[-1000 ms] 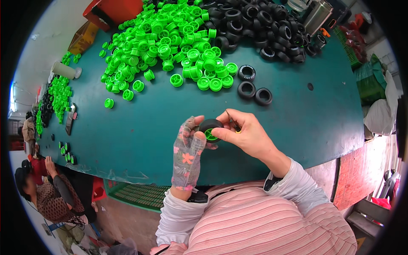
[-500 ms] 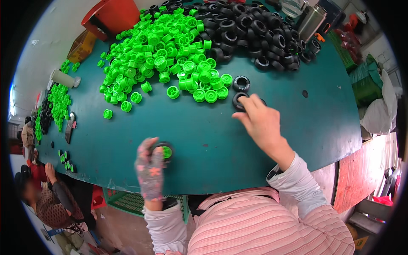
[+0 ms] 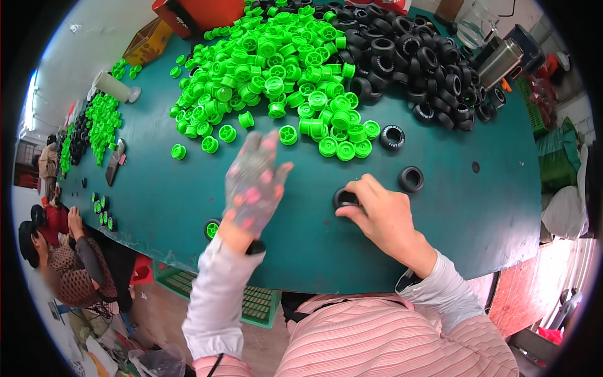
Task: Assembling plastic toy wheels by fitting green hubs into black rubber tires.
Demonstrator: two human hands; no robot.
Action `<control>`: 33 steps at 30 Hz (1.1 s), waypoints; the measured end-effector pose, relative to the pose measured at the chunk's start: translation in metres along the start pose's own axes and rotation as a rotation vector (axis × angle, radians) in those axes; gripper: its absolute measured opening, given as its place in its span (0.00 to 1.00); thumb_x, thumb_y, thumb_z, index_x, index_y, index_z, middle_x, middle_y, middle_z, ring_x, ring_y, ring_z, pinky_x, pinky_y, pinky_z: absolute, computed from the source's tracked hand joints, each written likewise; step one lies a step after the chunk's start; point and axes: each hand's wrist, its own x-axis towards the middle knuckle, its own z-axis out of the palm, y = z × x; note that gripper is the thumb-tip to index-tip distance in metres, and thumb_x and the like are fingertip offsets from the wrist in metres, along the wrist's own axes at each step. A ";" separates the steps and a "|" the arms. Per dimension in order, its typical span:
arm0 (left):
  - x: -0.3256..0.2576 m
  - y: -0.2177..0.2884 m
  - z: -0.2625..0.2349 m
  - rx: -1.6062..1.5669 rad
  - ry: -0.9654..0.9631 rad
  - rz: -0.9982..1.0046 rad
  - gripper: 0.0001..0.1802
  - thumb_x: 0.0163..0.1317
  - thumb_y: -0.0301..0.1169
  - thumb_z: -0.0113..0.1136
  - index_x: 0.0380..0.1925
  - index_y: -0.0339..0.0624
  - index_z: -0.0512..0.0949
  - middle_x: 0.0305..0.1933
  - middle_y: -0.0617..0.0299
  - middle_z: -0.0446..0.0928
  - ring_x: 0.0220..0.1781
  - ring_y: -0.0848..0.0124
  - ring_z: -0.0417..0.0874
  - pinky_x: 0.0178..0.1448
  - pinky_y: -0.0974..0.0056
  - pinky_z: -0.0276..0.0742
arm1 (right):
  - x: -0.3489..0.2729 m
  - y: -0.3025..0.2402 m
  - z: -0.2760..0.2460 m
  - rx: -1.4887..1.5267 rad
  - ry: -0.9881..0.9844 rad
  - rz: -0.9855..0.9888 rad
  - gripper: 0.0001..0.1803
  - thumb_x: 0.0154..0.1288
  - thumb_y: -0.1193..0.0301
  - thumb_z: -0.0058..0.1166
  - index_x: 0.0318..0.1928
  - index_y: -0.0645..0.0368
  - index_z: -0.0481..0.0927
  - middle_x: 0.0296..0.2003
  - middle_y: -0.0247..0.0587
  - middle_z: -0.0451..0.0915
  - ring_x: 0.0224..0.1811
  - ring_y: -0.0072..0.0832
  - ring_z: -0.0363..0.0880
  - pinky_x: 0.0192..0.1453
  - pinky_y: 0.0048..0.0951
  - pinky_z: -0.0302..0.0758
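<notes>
My left hand (image 3: 252, 185), in a grey patterned glove, reaches over the table with its fingers stretched out and nothing in them. A loose green wheel rim (image 3: 288, 135) lies just beyond its fingertips, at the near edge of a big heap of green rims (image 3: 251, 81). By my left wrist rests a black tyre with a green rim in it, a finished-looking toy wheel (image 3: 211, 229), partly covered by my sleeve. My right hand (image 3: 389, 213) pinches a small black tyre (image 3: 341, 198) between thumb and fingers. Two more loose tyres, one nearer (image 3: 411, 180) and one farther (image 3: 392, 137), lie beyond it.
A heap of black tyres (image 3: 402, 60) fills the back right, beside a steel flask (image 3: 500, 63) and a glass jug (image 3: 475, 31). Back left stand a red bin (image 3: 213, 14) and a yellow box (image 3: 147, 41). Another person (image 3: 75, 257) sits at the far left.
My left hand has let go of the wheel and moved up towards the rims. The right hand has drawn a tyre nearer to me. The whole view has shifted somewhat.
</notes>
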 end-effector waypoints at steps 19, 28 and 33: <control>-0.043 0.084 0.022 -0.181 -0.149 -0.087 0.25 0.50 0.28 0.76 0.47 0.38 0.74 0.40 0.54 0.76 0.34 0.58 0.80 0.37 0.58 0.79 | 0.040 0.027 0.013 0.041 -0.173 -0.004 0.20 0.60 0.64 0.66 0.47 0.58 0.75 0.40 0.47 0.76 0.37 0.47 0.83 0.40 0.47 0.78; -0.045 0.086 0.023 -0.170 -0.202 -0.089 0.33 0.47 0.27 0.76 0.54 0.39 0.74 0.48 0.52 0.77 0.41 0.53 0.82 0.43 0.55 0.81 | 0.032 0.043 -0.008 -0.097 -0.019 0.026 0.09 0.62 0.70 0.60 0.38 0.59 0.75 0.35 0.45 0.77 0.33 0.45 0.83 0.35 0.45 0.79; -0.041 0.086 0.025 -0.097 -0.369 -0.006 0.34 0.51 0.30 0.73 0.59 0.37 0.73 0.54 0.49 0.75 0.53 0.51 0.79 0.53 0.55 0.79 | 0.028 0.038 -0.007 -0.130 -0.115 -0.036 0.19 0.60 0.76 0.60 0.52 0.57 0.74 0.40 0.46 0.78 0.32 0.44 0.84 0.33 0.44 0.79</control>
